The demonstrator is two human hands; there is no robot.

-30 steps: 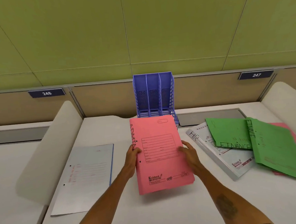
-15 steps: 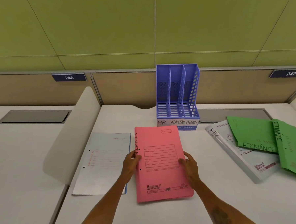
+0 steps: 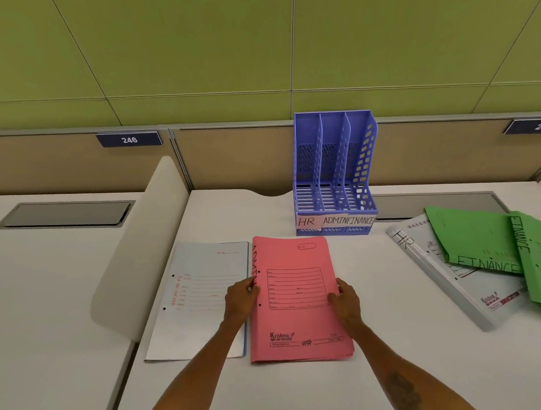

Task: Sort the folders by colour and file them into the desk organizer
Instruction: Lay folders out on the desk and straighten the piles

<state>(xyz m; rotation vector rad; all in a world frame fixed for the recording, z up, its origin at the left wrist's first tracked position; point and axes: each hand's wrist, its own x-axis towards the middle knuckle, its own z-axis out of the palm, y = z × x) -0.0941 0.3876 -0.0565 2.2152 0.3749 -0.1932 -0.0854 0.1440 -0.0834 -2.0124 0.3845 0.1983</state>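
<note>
I have the pink folder [image 3: 297, 297] lying flat on the white tabletop [image 3: 397, 370], directly ahead at 12 o'clock. My left hand [image 3: 241, 300] has its fingers clamped on the spine edge, my right hand [image 3: 346, 301] has its fingers pressed on the opposite edge. At 9 o'clock, just beside it, lies a pale blue folder [image 3: 202, 296]. The purple desk organizer [image 3: 335, 173] stands beyond, slots labelled HR, ADMIN, FINANCE. Green folders [image 3: 484, 240] overlap a grey folder [image 3: 474, 291] at 2 o'clock.
</note>
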